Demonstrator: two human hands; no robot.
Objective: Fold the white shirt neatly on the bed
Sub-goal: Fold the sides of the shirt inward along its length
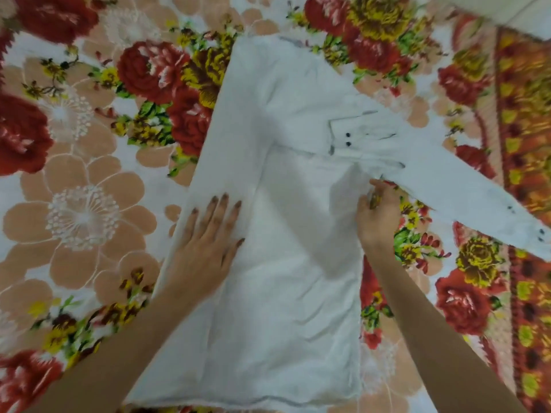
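Observation:
The white shirt [286, 234] lies flat on the floral bed cover [83, 180], its hem toward me. Its left side is folded inward, and one sleeve lies across the chest with a dark-buttoned cuff [346, 138]. The other sleeve [465, 189] stretches out to the right, and its cuff reaches the frame's edge. My left hand [208, 242] rests palm down with fingers spread on the folded left edge. At the shirt's right edge near the armpit, my right hand [377, 216] has its fingers curled around the fabric.
The bed cover has large red, yellow and peach flowers. An orange patterned border strip [524, 144] runs along the right side. A pale surface [512, 13] shows past the bed at the top right corner.

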